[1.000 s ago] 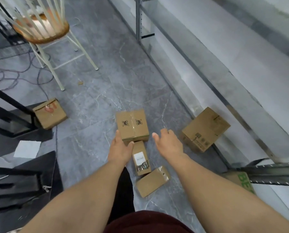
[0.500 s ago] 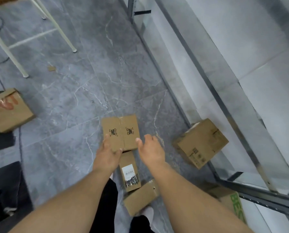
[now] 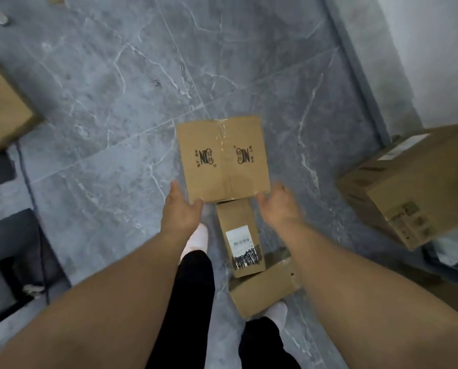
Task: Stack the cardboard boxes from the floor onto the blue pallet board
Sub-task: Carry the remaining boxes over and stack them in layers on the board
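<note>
Fingers on both sides look spread and relaxed, not yet curled round anything: your left hand [image 3: 181,211] sits at the near left corner of the taped box [image 3: 222,158], thumb tip just touching or just short of its edge, and your right hand [image 3: 278,206] is at the near right corner in the same way. Blur hides the fingertips, so you cannot tell whether they are in contact.

That taped box lies flat on the grey floor [image 3: 116,102] at the centre of the frame, its near edge over the far end of a narrow labelled box [image 3: 240,241]. Below that, a third flat box [image 3: 262,294] lies beside your white-socked foot [image 3: 277,312]. A larger box [image 3: 414,187] sits tilted at the right edge, another [image 3: 1,110] at the left edge. No blue pallet board shows here.

Your risk, as it looks, is the hold: both hands are at the near corners only, so lifting from there could let the far end drop and the box slip from your palms. Dragging it could also shift the labelled box beneath. Then mind the boxes at your feet when you step away.
</note>
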{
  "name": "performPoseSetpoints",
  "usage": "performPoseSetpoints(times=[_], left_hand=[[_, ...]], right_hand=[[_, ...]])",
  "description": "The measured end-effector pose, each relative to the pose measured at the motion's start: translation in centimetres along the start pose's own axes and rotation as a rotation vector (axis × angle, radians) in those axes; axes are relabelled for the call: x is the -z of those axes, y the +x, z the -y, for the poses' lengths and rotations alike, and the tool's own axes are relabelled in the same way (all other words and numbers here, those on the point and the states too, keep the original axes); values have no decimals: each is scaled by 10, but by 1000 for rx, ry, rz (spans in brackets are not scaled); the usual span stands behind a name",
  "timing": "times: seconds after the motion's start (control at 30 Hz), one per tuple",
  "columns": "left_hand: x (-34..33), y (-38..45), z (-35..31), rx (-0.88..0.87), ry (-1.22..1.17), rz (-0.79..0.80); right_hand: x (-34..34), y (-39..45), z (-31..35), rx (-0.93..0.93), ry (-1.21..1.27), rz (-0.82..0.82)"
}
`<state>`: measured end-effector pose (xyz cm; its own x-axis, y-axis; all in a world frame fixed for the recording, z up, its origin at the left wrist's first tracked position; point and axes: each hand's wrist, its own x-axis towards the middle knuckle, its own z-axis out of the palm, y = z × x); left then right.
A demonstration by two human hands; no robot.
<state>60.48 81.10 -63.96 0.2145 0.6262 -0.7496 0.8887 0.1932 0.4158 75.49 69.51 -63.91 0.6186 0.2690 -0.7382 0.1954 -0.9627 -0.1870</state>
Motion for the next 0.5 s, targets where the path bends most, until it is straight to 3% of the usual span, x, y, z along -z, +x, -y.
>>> performPoseSetpoints(times=[0.27, 0.5], left_hand=[[-49, 88, 36, 155, -76, 29], [-60, 113, 44, 176, -204, 76]], right_hand=[[-56, 109, -15, -58, 73, -38], [-76, 133, -24, -103, 190, -41]])
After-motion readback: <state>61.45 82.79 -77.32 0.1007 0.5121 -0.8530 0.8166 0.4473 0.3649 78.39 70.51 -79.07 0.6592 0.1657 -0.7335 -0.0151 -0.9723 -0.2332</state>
